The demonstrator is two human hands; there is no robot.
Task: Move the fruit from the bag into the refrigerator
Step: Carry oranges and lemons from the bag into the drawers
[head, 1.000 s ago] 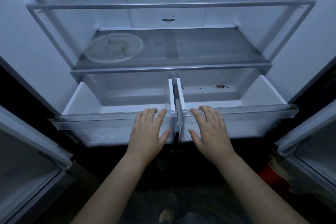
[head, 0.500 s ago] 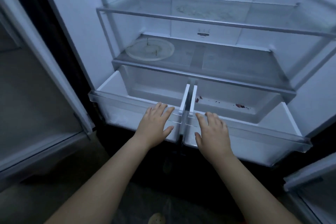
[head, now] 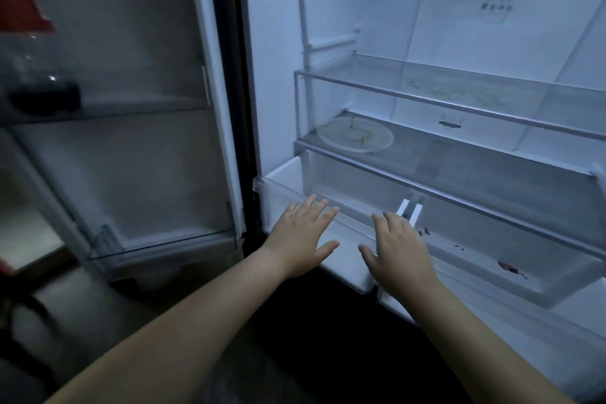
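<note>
Flat and empty, left hand [head: 301, 236] and right hand [head: 400, 249] rest on the front rims of the open drawers [head: 475, 239]. Fruit and bag are out of view; lift off gently, so drawers stay out.

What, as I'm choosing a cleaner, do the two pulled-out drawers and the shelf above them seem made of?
The left drawer and right drawer are likely moulded plastic: glossy white sides with see-through fronts. The shelf is probably glass, smooth and translucent grey, edged by a silvery strip that could be metal or coated plastic.
</note>
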